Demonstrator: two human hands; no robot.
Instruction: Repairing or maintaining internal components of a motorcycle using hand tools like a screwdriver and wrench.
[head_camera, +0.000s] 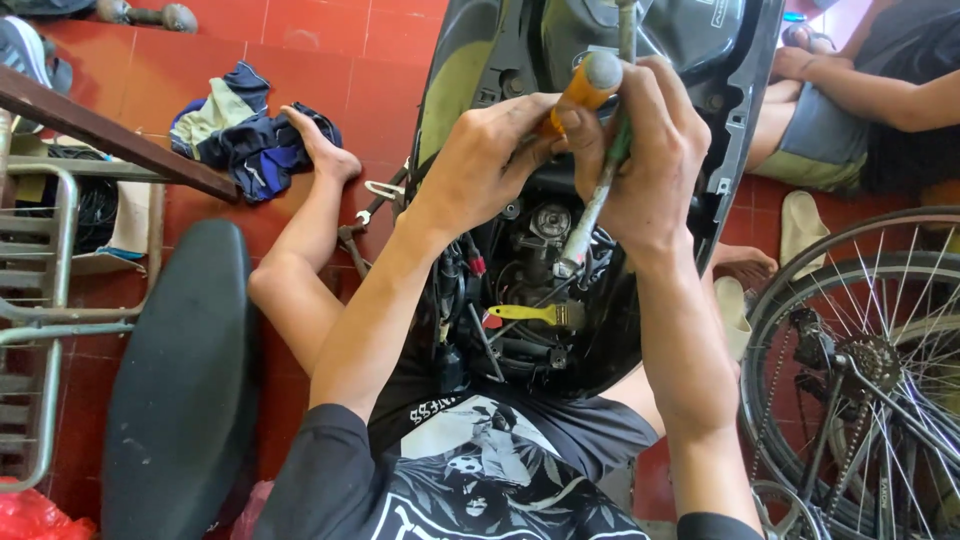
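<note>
Two hands work over an opened scooter body (745, 60) — dark plastic shell, engine bay w/ wires and metal parts exposed at centre; red tile floor (330, 40) under everything. Black seat (180, 380) lies detached at lower left, beside a metal rack (40, 310); bicycle wheel (870, 370) w/ spokes and chain stands at right edge. Another person sits at upper right, only arm and leg showing; pale sandals (800, 225) near them. Bundle of blue cloth (245, 130) on the floor upper left, the person's own foot touching it.

Left hand (485, 160) is curled round the orange handle (585, 90) of a screwdriver, fingers closed on it near the grey cap; right hand (645, 160) wraps a green-and-metal tool shaft (598, 200) just beside it, fingers closed — shaft slants down into the bay, tip near a round metal part (550, 220). Both hands touching, pressed close together above the bay. Small yellow-handled brush (535, 314) lies inside, lower centre; can't tell whether handle and shaft are one tool.
</note>
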